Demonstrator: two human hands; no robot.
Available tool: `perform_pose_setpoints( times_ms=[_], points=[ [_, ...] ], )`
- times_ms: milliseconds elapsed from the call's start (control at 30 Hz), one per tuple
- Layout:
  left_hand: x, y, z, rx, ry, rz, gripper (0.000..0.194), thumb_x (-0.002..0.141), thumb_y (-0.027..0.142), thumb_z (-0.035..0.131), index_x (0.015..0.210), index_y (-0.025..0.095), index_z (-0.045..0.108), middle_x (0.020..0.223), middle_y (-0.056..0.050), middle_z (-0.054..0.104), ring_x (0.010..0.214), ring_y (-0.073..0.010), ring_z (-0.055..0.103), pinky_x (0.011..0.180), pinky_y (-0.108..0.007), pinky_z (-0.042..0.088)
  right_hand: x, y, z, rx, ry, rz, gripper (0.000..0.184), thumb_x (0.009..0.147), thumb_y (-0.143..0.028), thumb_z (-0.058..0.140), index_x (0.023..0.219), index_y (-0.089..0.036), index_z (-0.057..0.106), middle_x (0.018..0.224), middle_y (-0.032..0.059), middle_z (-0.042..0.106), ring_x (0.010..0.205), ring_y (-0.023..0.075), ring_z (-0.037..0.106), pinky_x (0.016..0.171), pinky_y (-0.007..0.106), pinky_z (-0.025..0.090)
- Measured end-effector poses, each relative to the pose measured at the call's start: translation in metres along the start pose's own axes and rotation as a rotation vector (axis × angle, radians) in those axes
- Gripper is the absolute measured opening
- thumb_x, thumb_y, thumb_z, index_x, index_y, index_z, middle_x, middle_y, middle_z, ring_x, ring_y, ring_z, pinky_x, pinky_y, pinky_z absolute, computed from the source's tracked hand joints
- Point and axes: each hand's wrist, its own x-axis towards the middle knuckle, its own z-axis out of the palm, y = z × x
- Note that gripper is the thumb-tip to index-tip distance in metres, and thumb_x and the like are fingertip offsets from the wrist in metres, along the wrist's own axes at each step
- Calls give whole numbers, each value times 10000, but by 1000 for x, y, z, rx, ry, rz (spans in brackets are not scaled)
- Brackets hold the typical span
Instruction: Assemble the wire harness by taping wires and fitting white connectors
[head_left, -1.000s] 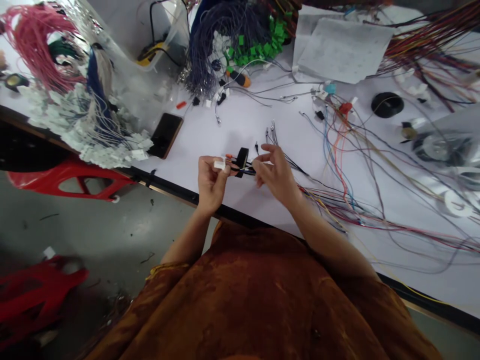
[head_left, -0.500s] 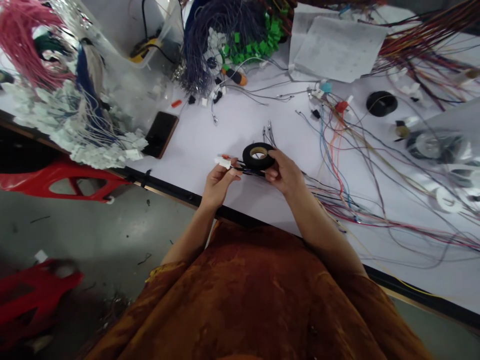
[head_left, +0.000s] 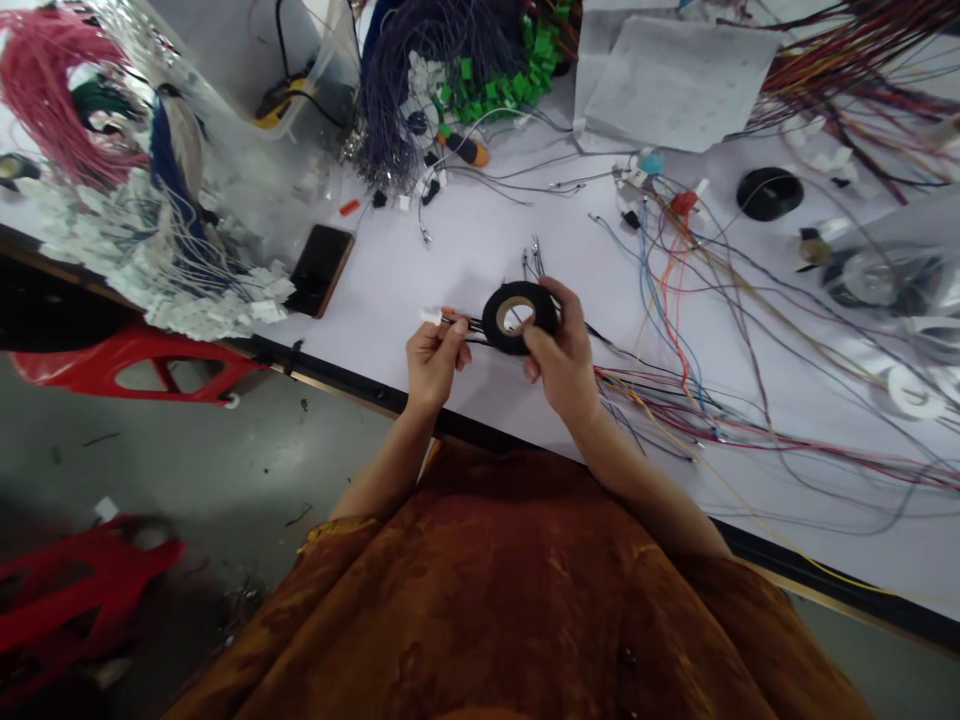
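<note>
My left hand pinches a small bundle of dark wires close to a white connector, with a bit of orange beside it. Gripped in my right hand is a roll of black tape, its tan core facing up. The thumb lies over the roll's near right side and the fingers curl round its right edge. The roll covers part of the wires, which run on under it toward the right. Several wire ends with metal terminals show just beyond the roll.
A phone lies left of my hands, beside a heap of white connectors. Loose coloured wires spread over the right side. Farther back are an orange-and-black tool, paper sheets and another black roll.
The tape roll has turned more face-up, and my right thumb has come over onto its face. My left hand has rolled slightly, with the white connector now pointing farther left.
</note>
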Motion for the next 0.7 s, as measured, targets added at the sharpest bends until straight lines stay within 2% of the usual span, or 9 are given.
perform_pose_setpoints(
  times_ms=[100,167,200,300,400,500,567,633,700],
  points=[
    [4,7,0,-28,40,-123,362,740,495,789,682,165,651,574,33,596,334,-4,338,308,-163,213,-34,4,1,-403,-182,-259,447,890,-315,548,1329,-242,519,1094,106,623,933,234,631,728,345,559],
    [3,16,-1,-27,26,-180,371,719,508,797,704,162,664,662,15,653,356,-11,415,319,-152,279,-43,3,2,-458,-249,-354,319,888,-279,551,1201,-235,597,1129,111,609,939,227,629,749,355,561],
    [1,21,-2,4,4,-174,359,732,506,787,732,163,678,738,-4,689,401,-28,492,359,-155,363,-41,2,3,-409,-219,-356,267,897,-281,544,1152,-227,606,1134,109,600,896,204,631,728,341,561],
    [-10,34,-5,220,-145,22,266,826,445,719,854,180,721,913,-50,734,696,-128,690,675,-259,582,-11,-3,6,-100,-50,-149,352,888,-375,592,1198,-220,528,1059,79,589,678,123,595,557,269,527],
    [-18,36,-5,435,-304,289,204,853,401,702,886,201,723,964,-63,739,952,-190,697,916,-356,557,32,-5,8,172,-74,195,513,819,-385,674,1250,-202,463,823,4,565,489,81,476,378,213,388],
    [-18,23,-3,380,-165,329,260,873,452,665,873,191,666,996,-69,729,894,-171,707,795,-310,580,47,2,5,295,-85,372,314,857,-326,569,1128,-172,534,706,-21,514,422,59,362,332,196,268],
    [-13,11,-1,268,-24,207,321,886,503,629,900,182,611,921,-57,727,658,-119,690,565,-225,542,33,9,1,238,24,265,345,883,-329,512,1203,-199,522,788,7,567,458,74,419,363,205,322],
    [-7,4,0,186,31,59,374,869,547,629,920,181,573,807,-26,715,431,-68,578,391,-178,420,3,16,-4,28,79,6,469,884,-336,531,1338,-244,454,960,54,621,632,135,574,484,251,470],
    [-2,3,1,127,36,-49,407,840,574,653,911,184,561,746,-7,701,353,-49,508,336,-171,356,-29,19,-8,-244,-17,-233,491,868,-303,564,1348,-249,472,1088,99,622,872,214,632,657,333,555]
  ],
)
